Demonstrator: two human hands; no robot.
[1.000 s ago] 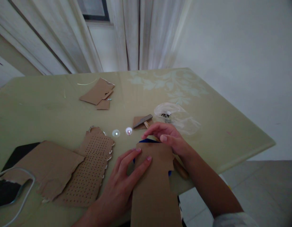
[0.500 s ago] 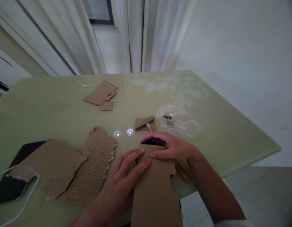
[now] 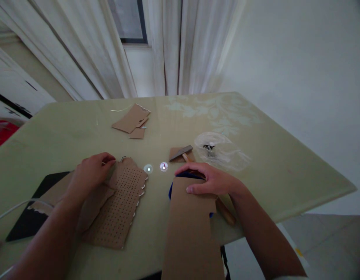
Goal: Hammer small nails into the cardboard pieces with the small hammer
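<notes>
Head view: right hand pinches long cardboard; left hand is bunched beside perforated cardboard, grip unclear.

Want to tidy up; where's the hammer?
Head view, centre: the hammer lies on a cardboard square, left of the plastic bag, beyond the right hand.

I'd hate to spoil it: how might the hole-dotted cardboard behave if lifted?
The hole-dotted cardboard looks thin, so it is probably light. Rows of holes may let it bend easily. Its ragged right edge could tear.
</notes>
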